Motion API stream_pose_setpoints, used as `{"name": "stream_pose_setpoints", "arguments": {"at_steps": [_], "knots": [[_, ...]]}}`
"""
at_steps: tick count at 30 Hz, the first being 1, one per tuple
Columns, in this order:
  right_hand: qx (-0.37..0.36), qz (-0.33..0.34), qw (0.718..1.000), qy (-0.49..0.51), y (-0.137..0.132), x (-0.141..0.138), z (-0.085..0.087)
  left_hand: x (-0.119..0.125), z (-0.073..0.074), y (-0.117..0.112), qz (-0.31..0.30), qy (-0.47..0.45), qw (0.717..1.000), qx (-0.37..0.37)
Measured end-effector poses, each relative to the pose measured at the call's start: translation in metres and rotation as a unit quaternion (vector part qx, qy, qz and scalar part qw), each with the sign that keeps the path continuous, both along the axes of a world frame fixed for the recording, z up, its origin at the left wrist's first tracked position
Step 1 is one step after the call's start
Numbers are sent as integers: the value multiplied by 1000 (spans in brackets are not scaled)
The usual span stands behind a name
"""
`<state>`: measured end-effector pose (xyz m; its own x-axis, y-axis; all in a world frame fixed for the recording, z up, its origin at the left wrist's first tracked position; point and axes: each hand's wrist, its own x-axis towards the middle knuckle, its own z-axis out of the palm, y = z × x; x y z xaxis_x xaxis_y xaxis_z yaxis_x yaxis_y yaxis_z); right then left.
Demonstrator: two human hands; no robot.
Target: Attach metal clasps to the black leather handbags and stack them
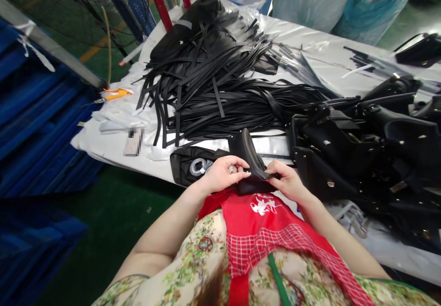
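A small black bag [248,152] stands tilted at the table's front edge, against the red apron. My right hand [285,181] is closed on the bag's right edge, thumb and fingers pinching the black material. At the bag's left side, my left hand [225,173] is closed in a pinch. A tiny shiny piece [247,172] shows at its fingertips, too small to name. Left of that hand, a clear ring-shaped roll [198,167] lies on a flat black piece [179,159].
Long black strips [220,90] are heaped across the table. Several black bags with metal fittings [330,159] pile up on the right. A phone [133,142] and an orange-handled tool [117,94] lie at the left. Blue stacked panels [37,113] stand beyond the table's left edge.
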<state>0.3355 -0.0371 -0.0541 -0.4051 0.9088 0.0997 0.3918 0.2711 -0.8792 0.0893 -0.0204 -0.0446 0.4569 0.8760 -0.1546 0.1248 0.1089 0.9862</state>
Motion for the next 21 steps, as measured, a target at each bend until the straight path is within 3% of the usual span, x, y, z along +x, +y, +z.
{"name": "stream_pose_setpoints", "arguments": {"at_steps": [7,9,12,15,21], "knots": [[-1,-7,1000,-2,-9,4,0,-4,1,4,-77,-56,995,-14],[-5,-16,1000,1,-11,5,-1,-10,-1,2,-63,-101,991,-63],[-12,-25,1000,5,-12,6,-2,-22,-8,-4,9,-126,987,-103],[-16,-25,999,12,-12,6,-3,-32,-16,-14,45,-82,991,-98],[-16,-26,999,7,-11,3,-1,-28,-27,-34,49,42,997,-34]]}}
